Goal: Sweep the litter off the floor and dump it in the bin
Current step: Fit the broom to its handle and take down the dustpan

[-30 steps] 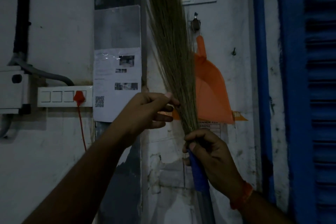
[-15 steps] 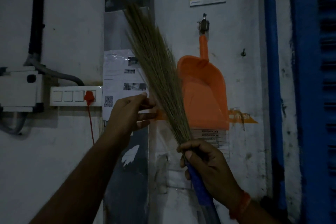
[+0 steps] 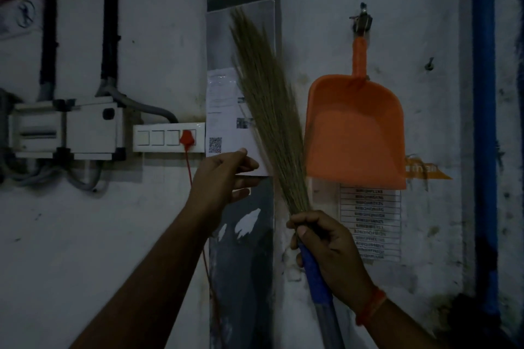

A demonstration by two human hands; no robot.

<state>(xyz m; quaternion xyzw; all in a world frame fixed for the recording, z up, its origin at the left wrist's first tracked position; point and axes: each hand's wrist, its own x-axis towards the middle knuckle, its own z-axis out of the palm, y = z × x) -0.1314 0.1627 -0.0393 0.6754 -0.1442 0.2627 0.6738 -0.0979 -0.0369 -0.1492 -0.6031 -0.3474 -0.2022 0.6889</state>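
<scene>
At frame centre, right hand clenches the broom handle, bristles tilted up-left. Left hand relaxed, fingers loose, grasping nothing. Dustpan hangs on wall, right of bristles.

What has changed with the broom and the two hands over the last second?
The straw-bristled broom with the blue grip has tipped leftward, uncovering the orange plastic dustpan on its wall hook. The left hand has let go of the bristles and now hangs clear of them, fingers relaxed. The right hand still grips the broom where the bristles meet the grip.
</scene>
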